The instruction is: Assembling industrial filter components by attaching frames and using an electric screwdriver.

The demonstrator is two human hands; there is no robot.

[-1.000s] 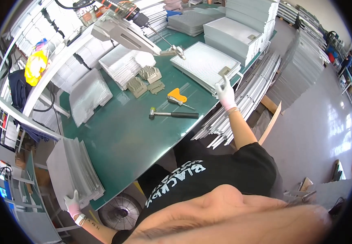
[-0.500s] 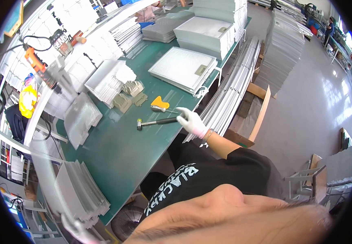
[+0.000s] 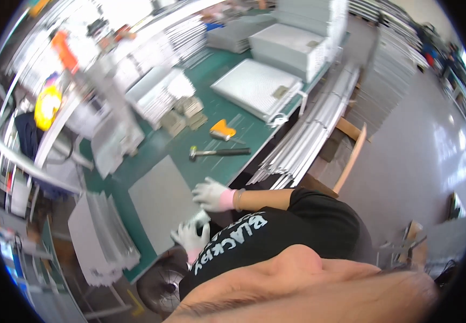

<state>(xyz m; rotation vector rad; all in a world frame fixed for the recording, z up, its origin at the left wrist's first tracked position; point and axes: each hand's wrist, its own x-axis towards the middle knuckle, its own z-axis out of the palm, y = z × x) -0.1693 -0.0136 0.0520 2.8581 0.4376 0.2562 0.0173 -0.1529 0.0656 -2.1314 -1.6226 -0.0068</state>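
A flat grey sheet (image 3: 160, 196) lies on the green table (image 3: 217, 167) close to my body. At its near edge is my left hand (image 3: 190, 237), in a white glove, its thumb spread from the fingers, which rest on the sheet's edge. My right hand (image 3: 210, 195), gloved white with a pink cuff, lies at the sheet's right edge with fingers apart. A small strip of silvery mesh (image 3: 198, 218) shows between the two hands. Beyond my right hand lie a hammer (image 3: 219, 152) with a black grip and an orange-yellow tool (image 3: 223, 130).
A stack of bent sheets (image 3: 104, 237) stands at the table's left end. Mesh panels (image 3: 257, 86), small grey blocks (image 3: 182, 118) and more stacks sit farther back. Long metal profiles (image 3: 311, 134) lie right of the table. A floor fan (image 3: 166, 285) is below the near edge.
The grey sheet now lies before me. My left hand came from the left-hand stack to its near edge; my right hand moved left from beside the hammer handle to the sheet. The view shifted.
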